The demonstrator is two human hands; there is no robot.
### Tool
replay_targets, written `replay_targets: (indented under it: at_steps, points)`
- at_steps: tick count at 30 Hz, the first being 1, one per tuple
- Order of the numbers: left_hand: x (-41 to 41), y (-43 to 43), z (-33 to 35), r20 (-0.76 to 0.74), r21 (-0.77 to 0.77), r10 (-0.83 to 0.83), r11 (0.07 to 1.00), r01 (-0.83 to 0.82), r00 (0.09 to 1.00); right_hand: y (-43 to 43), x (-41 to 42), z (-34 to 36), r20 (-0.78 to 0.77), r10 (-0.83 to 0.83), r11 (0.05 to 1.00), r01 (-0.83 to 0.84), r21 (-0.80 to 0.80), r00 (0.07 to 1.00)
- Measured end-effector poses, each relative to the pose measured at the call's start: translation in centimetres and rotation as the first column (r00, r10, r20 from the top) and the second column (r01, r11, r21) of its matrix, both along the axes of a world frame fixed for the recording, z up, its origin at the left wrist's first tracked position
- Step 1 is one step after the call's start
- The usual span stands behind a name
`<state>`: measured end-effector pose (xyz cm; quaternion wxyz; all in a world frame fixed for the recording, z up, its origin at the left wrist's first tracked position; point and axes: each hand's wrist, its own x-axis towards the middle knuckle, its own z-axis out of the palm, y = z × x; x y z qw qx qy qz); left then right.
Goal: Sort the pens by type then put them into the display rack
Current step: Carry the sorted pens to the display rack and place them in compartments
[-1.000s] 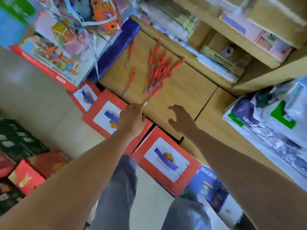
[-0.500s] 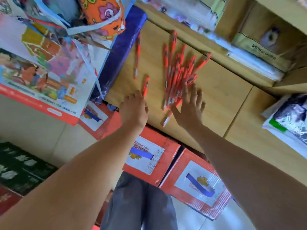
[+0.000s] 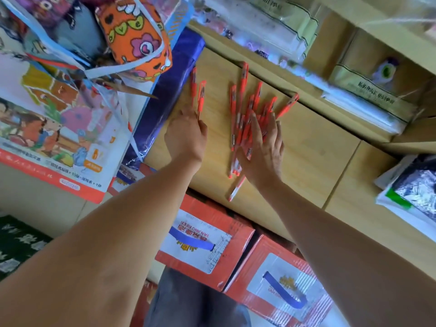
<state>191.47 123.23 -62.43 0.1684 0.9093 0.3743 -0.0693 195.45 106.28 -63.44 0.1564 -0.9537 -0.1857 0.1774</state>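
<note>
A loose pile of red pens [image 3: 245, 109] lies on the wooden counter [image 3: 313, 147]. My right hand [image 3: 263, 147] lies flat on the near part of the pile, fingers straight and spread. To the left, two red pens sit apart from the pile, side by side next to a blue wrapped pack [image 3: 169, 100]. My left hand [image 3: 186, 135] pinches the near end of the right one of those two, a single red pen [image 3: 201, 96]. One more red pen [image 3: 236, 191] lies near the counter's front edge. No display rack is in sight.
Shelves with plastic-wrapped stationery [image 3: 363, 109] run behind the counter. Toy bags and a colourful boxed set [image 3: 54, 128] crowd the left. Red beer cartons [image 3: 203, 239] stand on the floor below the counter. A bag of goods [image 3: 410, 197] sits at the right.
My left hand has moved forward and left, bringing a single pen next to the other separate pen. My right hand has slid further onto the pile.
</note>
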Motion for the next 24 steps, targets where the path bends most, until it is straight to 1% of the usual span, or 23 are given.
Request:
replay_targets:
  at_steps: [4, 6, 8, 10, 13, 16, 18, 20, 23, 24]
  points:
    - [0.9, 0.7, -0.9, 0.073, -0.013, 0.025, 1.0, -0.024, 0.997, 0.3, 0.0, -0.8, 0.046, -0.006, 1.0, 0.005, 0.018, 0.999]
    - [0.9, 1.0, -1.2, 0.073, -0.034, 0.053, 0.998, -0.05, 0.996, 0.3, -0.2, -1.0, 0.023, -0.014, 0.999, 0.013, 0.034, 1.0]
    - [0.9, 1.2, -1.2, 0.062, -0.026, 0.02, 0.999, -0.018, 0.998, 0.2, -0.2, -1.1, 0.014, -0.01, 0.999, 0.009, 0.042, 1.0]
    - [0.8, 0.9, -1.1, 0.019, -0.012, -0.013, 1.0, 0.013, 1.0, 0.2, -0.3, -1.0, 0.017, -0.003, 0.999, 0.002, 0.046, 1.0]
    - [0.2, -0.5, -0.6, -0.101, -0.004, -0.076, 0.997, 0.076, 0.992, -0.2, -0.7, -0.8, 0.005, 0.012, 0.999, -0.012, 0.043, 1.0]
    - [-0.5, -2.1, -0.1, -0.237, 0.065, -0.192, 0.975, 0.213, 0.952, -1.3, -1.2, -0.8, -0.002, 0.061, 0.996, -0.061, 0.065, 0.998]
    - [-0.7, -2.4, 0.1, -0.292, 0.067, -0.25, 0.958, 0.28, 0.923, -2.1, -1.5, -0.7, -0.025, 0.065, 0.995, -0.063, 0.081, 0.998]
    - [-0.8, -2.6, 0.2, -0.307, 0.042, -0.271, 0.954, 0.298, 0.912, -2.8, -1.8, -0.1, -0.018, -0.019, 0.996, 0.021, 0.083, 1.0]
    - [-0.8, -2.8, 0.6, -0.299, 0.015, -0.271, 0.957, 0.288, 0.915, -3.9, -2.5, 0.8, 0.068, -0.195, 0.98, 0.191, 0.06, 0.978]
    - [-0.8, -2.9, 0.7, -0.287, -0.002, -0.267, 0.96, 0.278, 0.92, -4.3, -2.9, 1.1, 0.056, -0.227, 0.973, 0.224, 0.055, 0.972]
